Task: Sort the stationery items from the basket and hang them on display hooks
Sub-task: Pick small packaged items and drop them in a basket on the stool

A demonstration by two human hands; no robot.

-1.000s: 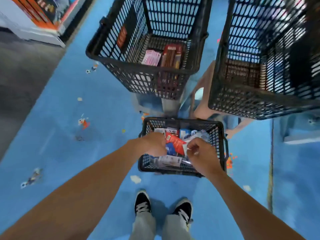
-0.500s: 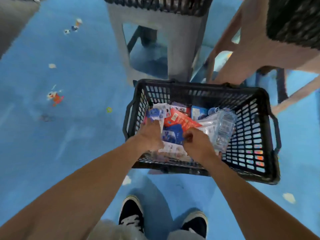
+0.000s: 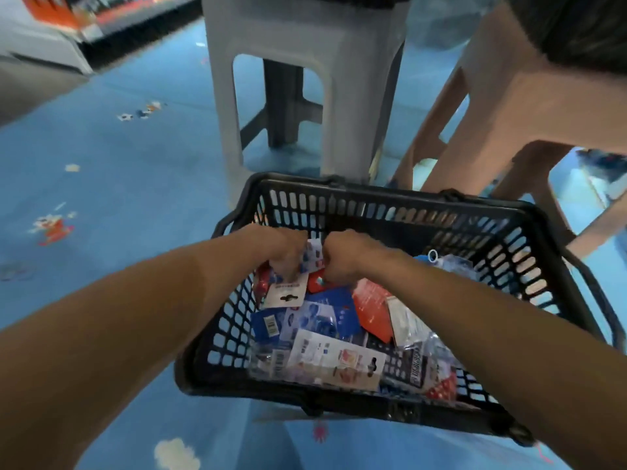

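Observation:
A black plastic basket [image 3: 529,259] sits on the blue floor, holding several carded stationery packs in red, blue and white. Both hands reach into its far left part. My left hand [image 3: 283,252] grips a white carded pack [image 3: 288,295] whose hang-hole end points toward me. My right hand [image 3: 342,257] is curled beside it, pinching a small red pack [image 3: 317,283]; its fingertips are hidden. A large red card [image 3: 371,312], a blue pack [image 3: 327,317] and a white pack [image 3: 339,359] lie loose below.
A grey plastic stool [image 3: 281,72] stands just behind the basket, with a tan stool [image 3: 515,96] to its right. A shelf base [image 3: 51,49] runs along the far left. Small paper scraps [image 3: 51,227] dot the blue floor.
The view has dropped closer to the basket. Both hands moved from the middle packs to the far left part, and the left hand has lifted a white carded pack.

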